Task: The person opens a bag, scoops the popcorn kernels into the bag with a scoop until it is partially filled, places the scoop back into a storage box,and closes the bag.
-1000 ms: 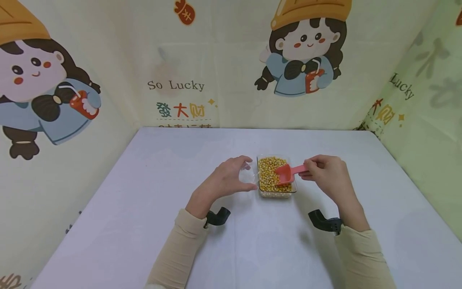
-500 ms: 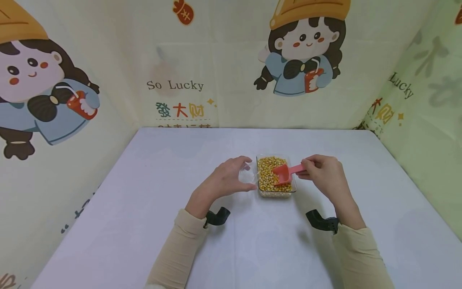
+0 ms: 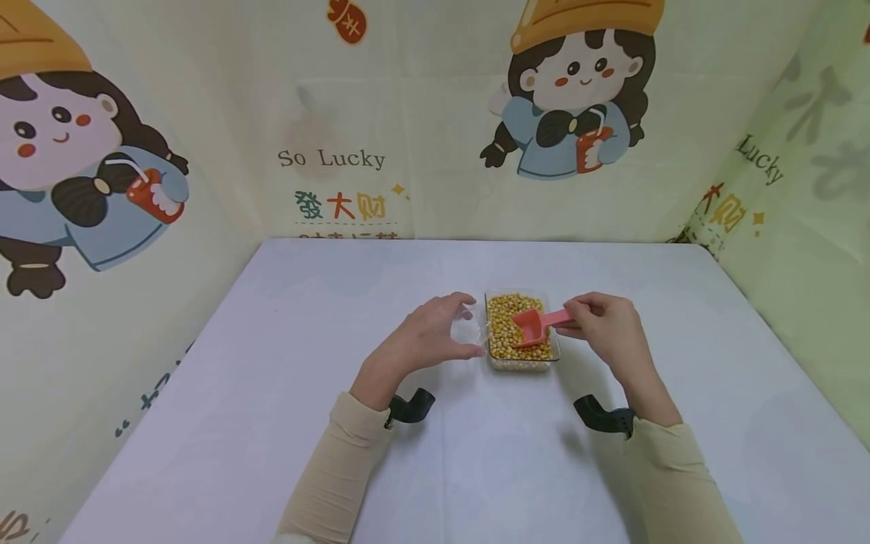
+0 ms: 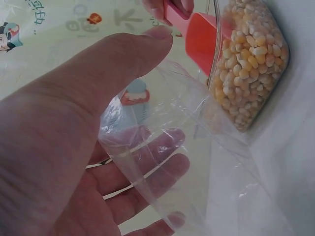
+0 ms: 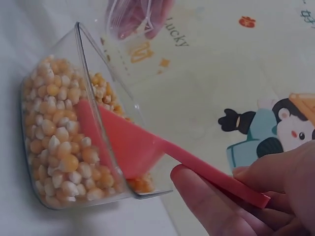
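Note:
My left hand (image 3: 428,332) curves in a wide C round a clear plastic bag (image 3: 467,329). In the left wrist view, thumb and fingers are spread apart at the bag (image 4: 162,142), with several fingers showing through the film. My right hand (image 3: 608,329) pinches the handle of a small pink scoop (image 3: 532,326) between thumb and fingers. The scoop's front lies dug into corn kernels (image 3: 506,321), which fill much of a clear square container (image 5: 86,61). In the right wrist view, the scoop (image 5: 133,142) crosses the container's rim at a slant.
The container stands on a white table (image 3: 340,295), to the right of the bag. Behind the table hangs a cream printed cloth (image 3: 448,151), which also covers both sides. Each wrist bears a black camera mount (image 3: 411,406).
The right hand has moved slightly left, and the scoop has slid a little deeper into the kernels. The left hand and the bag have stayed in place.

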